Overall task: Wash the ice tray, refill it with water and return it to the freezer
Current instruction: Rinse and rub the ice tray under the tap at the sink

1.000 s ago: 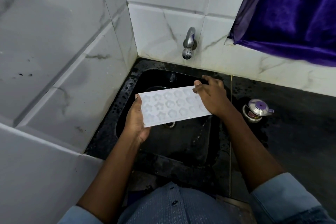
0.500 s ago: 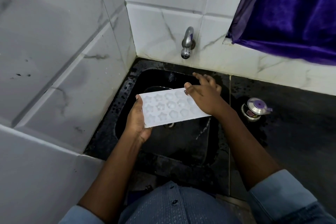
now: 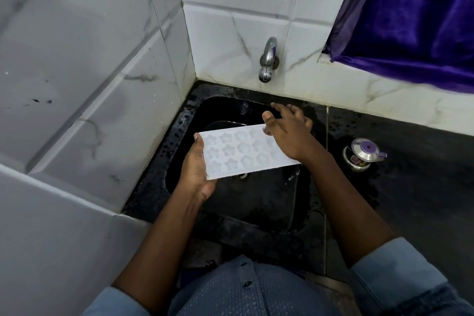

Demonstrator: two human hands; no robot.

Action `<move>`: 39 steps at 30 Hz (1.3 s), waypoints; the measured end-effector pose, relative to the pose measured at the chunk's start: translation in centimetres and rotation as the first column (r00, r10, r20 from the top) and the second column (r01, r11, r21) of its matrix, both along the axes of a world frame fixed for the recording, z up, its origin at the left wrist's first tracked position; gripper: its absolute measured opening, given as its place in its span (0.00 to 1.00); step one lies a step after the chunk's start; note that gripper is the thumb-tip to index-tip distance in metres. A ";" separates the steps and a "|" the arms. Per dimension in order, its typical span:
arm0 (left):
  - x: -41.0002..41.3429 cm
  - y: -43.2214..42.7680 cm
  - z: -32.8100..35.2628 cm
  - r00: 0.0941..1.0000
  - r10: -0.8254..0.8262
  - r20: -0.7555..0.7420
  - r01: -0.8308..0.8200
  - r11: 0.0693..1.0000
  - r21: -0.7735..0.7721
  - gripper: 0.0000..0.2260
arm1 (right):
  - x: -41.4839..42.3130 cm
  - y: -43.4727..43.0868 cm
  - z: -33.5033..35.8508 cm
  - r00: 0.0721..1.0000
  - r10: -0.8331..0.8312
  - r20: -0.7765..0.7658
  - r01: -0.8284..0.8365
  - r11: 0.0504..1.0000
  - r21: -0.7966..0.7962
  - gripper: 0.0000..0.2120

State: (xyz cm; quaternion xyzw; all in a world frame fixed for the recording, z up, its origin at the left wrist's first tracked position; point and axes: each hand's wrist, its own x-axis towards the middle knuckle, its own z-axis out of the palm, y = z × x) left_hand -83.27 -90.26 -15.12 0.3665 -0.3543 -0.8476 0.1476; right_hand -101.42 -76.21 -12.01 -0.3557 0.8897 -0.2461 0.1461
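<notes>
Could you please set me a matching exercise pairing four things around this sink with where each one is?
Things:
1. ice tray
2. tap
3. purple curtain
4. lidded steel container

Places:
A. standing on the wet dark counter, right of the sink
B. gripped by the left hand over the sink
C. hanging at the upper right
D. fixed to the tiled wall above the sink

Pairs: 1-B, 2-D, 3-C, 4-A.
</notes>
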 end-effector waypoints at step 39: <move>1.2 -0.3 -0.4 0.997 0.046 -0.056 -0.047 0.999 -0.010 0.32 | 1.4 2.3 -1.6 0.959 0.108 -0.262 -0.093 0.993 0.068 0.24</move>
